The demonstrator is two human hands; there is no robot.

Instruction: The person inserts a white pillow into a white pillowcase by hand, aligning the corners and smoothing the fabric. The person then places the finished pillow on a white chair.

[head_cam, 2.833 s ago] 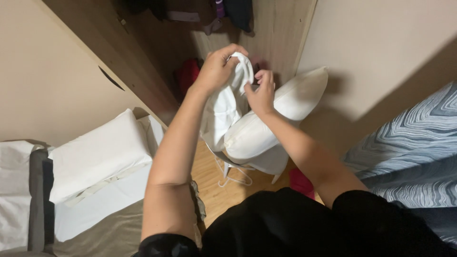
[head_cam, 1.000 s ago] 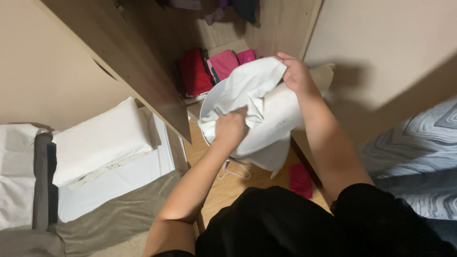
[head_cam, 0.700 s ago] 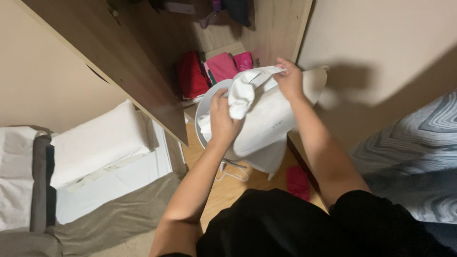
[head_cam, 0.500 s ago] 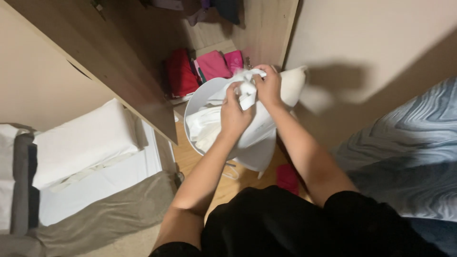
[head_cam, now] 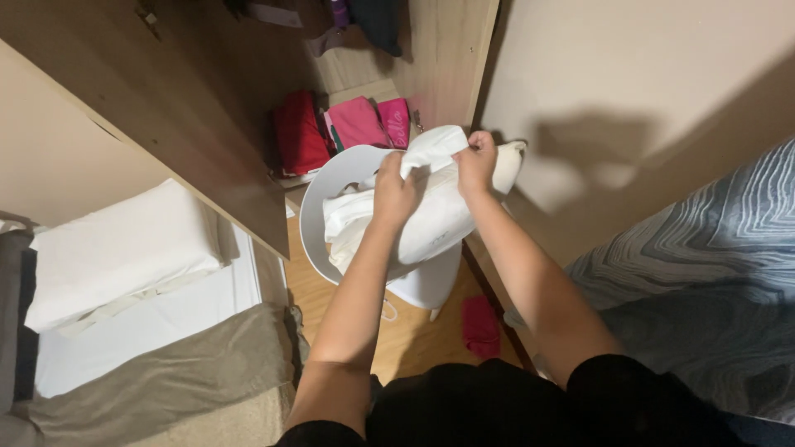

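A white pillow (head_cam: 447,219) lies across a round white chair (head_cam: 331,178) in front of me. A white pillowcase (head_cam: 352,219) is bunched over the pillow's left part. My left hand (head_cam: 393,190) grips a fold of that cloth near the pillow's middle. My right hand (head_cam: 476,161) pinches the cloth's upper edge close to the pillow's far end. Both forearms reach forward from my black sleeves.
An open wooden wardrobe door (head_cam: 166,108) stands at the left, with red and pink folded clothes (head_cam: 356,124) on the shelf behind the chair. A mattress with a white pillow (head_cam: 124,248) lies at the left. A patterned blue-grey bed cover (head_cam: 712,281) fills the right. A red cloth (head_cam: 480,323) lies on the wooden floor.
The pillowcase was spread wide over the pillow; now it is gathered between both hands, which have come close together near the pillow's top.
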